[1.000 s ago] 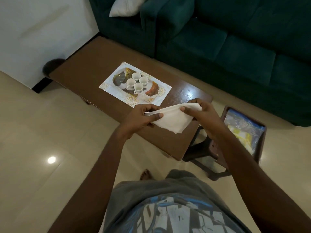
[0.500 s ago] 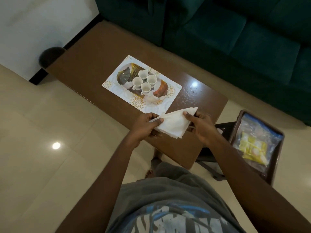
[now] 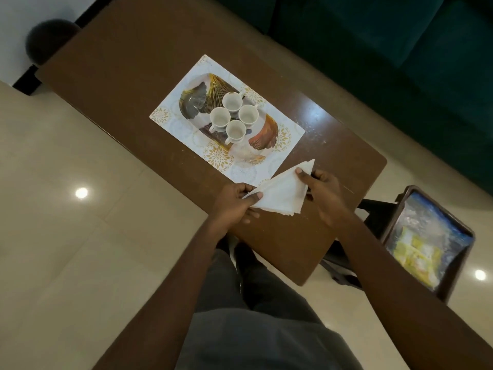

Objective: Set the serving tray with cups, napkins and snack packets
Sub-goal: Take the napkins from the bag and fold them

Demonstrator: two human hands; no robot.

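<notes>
A white napkin (image 3: 280,193) folded into a triangle is held just above the brown table, between both hands. My left hand (image 3: 234,204) pinches its left corner and my right hand (image 3: 322,193) grips its right edge. Beyond it a patterned serving tray (image 3: 192,102) rests on a white and gold placemat (image 3: 165,116), and several white cups (image 3: 234,116) stand together in the tray's middle. Snack packets (image 3: 424,244) in clear wrapping lie in a dark tray on a stool at the right.
The brown table (image 3: 128,54) runs diagonally; its near corner is by my legs. A dark green sofa (image 3: 400,49) stands behind it. The stool's dark tray (image 3: 464,263) sits low at the right. A dark round object (image 3: 48,38) is at the far left corner.
The napkin has gone from a loose fold to a flat triangle. Both hands have lowered with it toward the table edge, and my view has tilted down closer to the table.
</notes>
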